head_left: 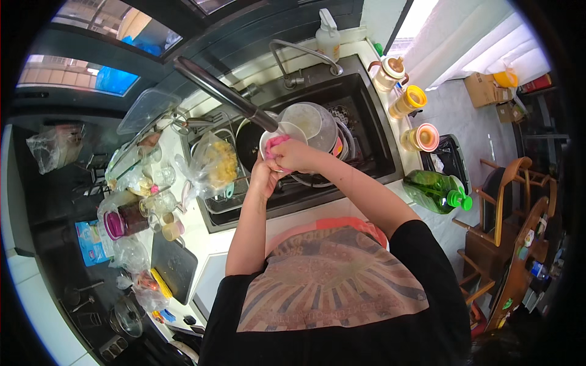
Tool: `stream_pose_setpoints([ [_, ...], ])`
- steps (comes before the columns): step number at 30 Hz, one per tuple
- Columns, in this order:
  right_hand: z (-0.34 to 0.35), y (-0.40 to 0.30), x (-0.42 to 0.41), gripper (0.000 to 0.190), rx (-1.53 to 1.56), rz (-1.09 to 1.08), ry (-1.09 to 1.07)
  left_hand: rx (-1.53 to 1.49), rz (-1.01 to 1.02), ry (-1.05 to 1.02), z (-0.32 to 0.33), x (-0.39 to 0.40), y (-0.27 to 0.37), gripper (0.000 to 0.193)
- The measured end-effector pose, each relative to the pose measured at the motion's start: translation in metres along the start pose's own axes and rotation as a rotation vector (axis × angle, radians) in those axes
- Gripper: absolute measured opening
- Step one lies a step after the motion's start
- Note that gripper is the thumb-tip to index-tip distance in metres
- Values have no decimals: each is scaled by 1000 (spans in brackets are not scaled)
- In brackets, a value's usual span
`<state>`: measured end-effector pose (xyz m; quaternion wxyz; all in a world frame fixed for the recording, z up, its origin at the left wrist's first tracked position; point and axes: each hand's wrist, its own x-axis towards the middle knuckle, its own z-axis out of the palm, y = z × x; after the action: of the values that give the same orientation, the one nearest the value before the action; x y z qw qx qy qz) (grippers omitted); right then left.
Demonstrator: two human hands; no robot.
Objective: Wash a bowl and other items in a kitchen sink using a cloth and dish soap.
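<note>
My left hand (264,177) grips the lower rim of a white bowl (296,130) above the dark kitchen sink (373,151). Pressed into the bowl is a pink cloth (276,142), bunched under the fingers of my right hand (293,155). The faucet's dark spout (226,94) ends right over the bowl. Behind my right hand, a pile of dishes with a grey pot lid or pan (327,130) fills the middle of the basin. A dark pan (247,144) lies beside the bowl, partly hidden by it.
A clear plastic bag of yellow food (222,162) rests at the sink's left side. Along the right rim stand a lidded baby bottle (389,75), two cups with yellow (407,101) and pink (420,137) tops, and a green detergent bottle (430,192). A black cutting board (174,265) lies left.
</note>
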<state>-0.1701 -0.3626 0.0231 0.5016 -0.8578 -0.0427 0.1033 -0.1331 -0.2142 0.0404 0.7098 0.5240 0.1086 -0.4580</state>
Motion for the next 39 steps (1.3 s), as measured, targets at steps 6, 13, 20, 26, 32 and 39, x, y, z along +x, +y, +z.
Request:
stream_pose_setpoints([
  [6, -24, -45, -19, 35, -594, 255, -7, 156, 94, 94, 12, 0, 9, 83],
  [13, -53, 24, -48, 29, -175, 477, 79, 288, 257, 278, -7, 6, 17, 68],
  [20, -20, 62, -77, 33, 1223, 312, 295, 101, 236, 381, -19, 8, 10, 45],
  [26, 6, 51, -82, 24, 1550, 88, 340, -581, -141, 42, -13, 23, -9, 32],
  [32, 10, -14, -64, 24, -15, -202, 600, -459, -193, -35, 41, 15, -26, 39],
  [39, 13, -13, -45, 29, -371, -239, 581, -457, -192, -191, 1, 27, -17, 39],
])
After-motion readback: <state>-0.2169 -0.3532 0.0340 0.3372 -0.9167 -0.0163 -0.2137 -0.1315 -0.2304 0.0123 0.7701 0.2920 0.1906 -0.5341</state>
